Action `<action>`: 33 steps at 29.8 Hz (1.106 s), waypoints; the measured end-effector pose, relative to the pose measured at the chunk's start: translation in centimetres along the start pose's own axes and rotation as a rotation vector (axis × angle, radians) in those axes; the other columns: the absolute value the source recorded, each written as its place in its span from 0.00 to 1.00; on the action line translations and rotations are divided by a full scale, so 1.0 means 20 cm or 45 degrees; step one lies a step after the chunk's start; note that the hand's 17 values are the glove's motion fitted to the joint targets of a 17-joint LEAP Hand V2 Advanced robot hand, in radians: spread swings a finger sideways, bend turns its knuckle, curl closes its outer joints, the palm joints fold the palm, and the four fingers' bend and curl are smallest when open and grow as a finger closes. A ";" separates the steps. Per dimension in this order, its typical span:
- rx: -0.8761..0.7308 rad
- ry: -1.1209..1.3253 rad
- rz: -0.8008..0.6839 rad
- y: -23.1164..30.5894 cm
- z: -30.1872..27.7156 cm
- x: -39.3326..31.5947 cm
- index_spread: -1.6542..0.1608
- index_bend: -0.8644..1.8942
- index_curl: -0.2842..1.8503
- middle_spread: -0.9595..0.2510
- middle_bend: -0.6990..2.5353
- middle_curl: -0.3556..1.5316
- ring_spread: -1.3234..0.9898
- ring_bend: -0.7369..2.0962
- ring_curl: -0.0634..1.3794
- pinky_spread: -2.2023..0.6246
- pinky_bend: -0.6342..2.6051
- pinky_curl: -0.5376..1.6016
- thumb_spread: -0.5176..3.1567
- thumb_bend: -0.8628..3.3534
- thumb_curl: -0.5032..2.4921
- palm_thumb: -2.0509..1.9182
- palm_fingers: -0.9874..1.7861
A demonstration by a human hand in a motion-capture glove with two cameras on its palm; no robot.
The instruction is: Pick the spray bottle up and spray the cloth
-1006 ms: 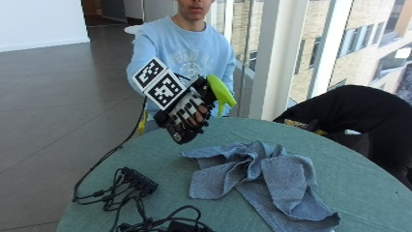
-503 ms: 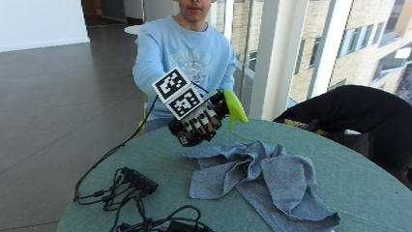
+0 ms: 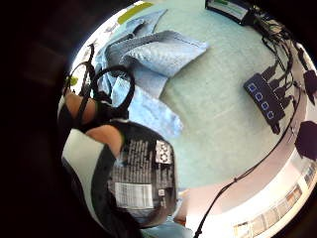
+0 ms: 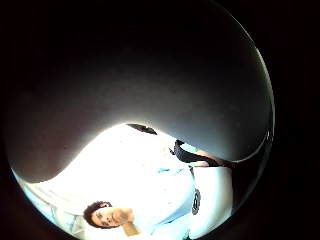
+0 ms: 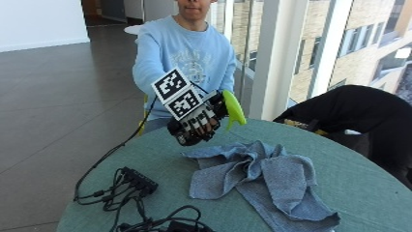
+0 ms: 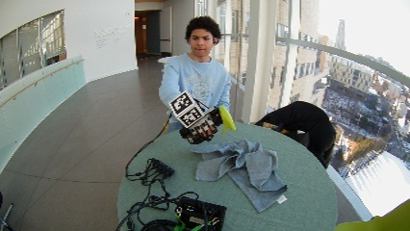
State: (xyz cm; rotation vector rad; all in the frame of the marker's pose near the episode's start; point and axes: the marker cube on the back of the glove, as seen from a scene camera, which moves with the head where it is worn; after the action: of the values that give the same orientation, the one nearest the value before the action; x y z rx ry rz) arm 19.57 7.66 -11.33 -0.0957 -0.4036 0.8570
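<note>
Outside view: hand [image 5: 196, 123] grips spray bottle [image 5: 233, 109], seemingly mostly hidden, above cloth [image 5: 260, 181].

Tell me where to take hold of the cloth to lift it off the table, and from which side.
Pinch the raised crumpled ridge in the middle of the blue cloth from above, probably. The folds stand up off the green table there, while the edges lie flat. The gloved right hand holds the spray bottle, so the other hand would serve.

Bare table [image 5: 360, 183] surrounds the cloth [image 5: 257, 179]; a power strip [image 5: 138, 180], seemingly cabled, occupies one side.
</note>
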 end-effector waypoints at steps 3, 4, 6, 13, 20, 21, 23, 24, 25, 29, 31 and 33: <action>-0.002 0.001 0.003 0.00 0.00 0.00 0.80 0.37 0.33 0.71 0.32 0.44 0.54 0.42 0.31 0.81 0.27 0.43 0.36 0.20 0.36 0.75 0.78; -0.003 0.000 0.004 0.00 -0.01 0.00 0.80 0.37 0.34 0.71 0.32 0.44 0.54 0.42 0.31 0.81 0.27 0.43 0.36 0.20 0.36 0.75 0.78; -0.004 -0.004 0.005 0.00 0.00 0.00 0.80 0.37 0.34 0.71 0.32 0.44 0.54 0.42 0.31 0.81 0.27 0.43 0.36 0.20 0.36 0.75 0.78; -0.009 0.006 -0.005 0.00 0.01 -0.01 0.80 0.37 0.34 0.70 0.32 0.44 0.54 0.42 0.31 0.81 0.27 0.43 0.36 0.20 0.36 0.75 0.78; -0.019 0.005 -0.010 0.00 0.02 -0.02 0.80 0.37 0.34 0.70 0.32 0.44 0.54 0.42 0.31 0.81 0.27 0.43 0.36 0.20 0.36 0.74 0.78; -0.019 0.006 -0.009 0.00 0.02 -0.02 0.80 0.37 0.34 0.70 0.32 0.44 0.54 0.42 0.31 0.81 0.27 0.43 0.36 0.20 0.36 0.74 0.78; -0.019 0.010 -0.004 -0.01 0.02 -0.02 0.80 0.37 0.34 0.70 0.32 0.44 0.54 0.42 0.31 0.81 0.27 0.43 0.36 0.20 0.36 0.74 0.78; -0.020 0.013 -0.001 -0.01 0.02 -0.02 0.80 0.37 0.34 0.70 0.32 0.44 0.54 0.42 0.31 0.81 0.27 0.43 0.36 0.20 0.36 0.74 0.78; -0.020 0.016 0.001 0.00 0.02 -0.02 0.80 0.37 0.34 0.70 0.32 0.44 0.54 0.42 0.31 0.81 0.27 0.43 0.36 0.20 0.36 0.74 0.78; -0.020 0.022 -0.001 0.00 0.02 -0.02 0.80 0.37 0.34 0.70 0.32 0.44 0.54 0.42 0.31 0.81 0.27 0.43 0.36 0.20 0.36 0.74 0.78; -0.017 0.021 -0.004 0.00 0.02 -0.02 0.80 0.37 0.34 0.70 0.32 0.44 0.54 0.42 0.31 0.81 0.27 0.43 0.36 0.20 0.36 0.74 0.78; -0.016 0.019 -0.005 0.00 0.02 -0.02 0.80 0.37 0.34 0.70 0.32 0.44 0.54 0.42 0.31 0.81 0.27 0.43 0.37 0.20 0.36 0.74 0.78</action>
State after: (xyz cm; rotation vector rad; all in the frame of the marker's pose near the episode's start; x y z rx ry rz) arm 19.25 7.35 -11.15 -0.1133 -0.3950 0.8494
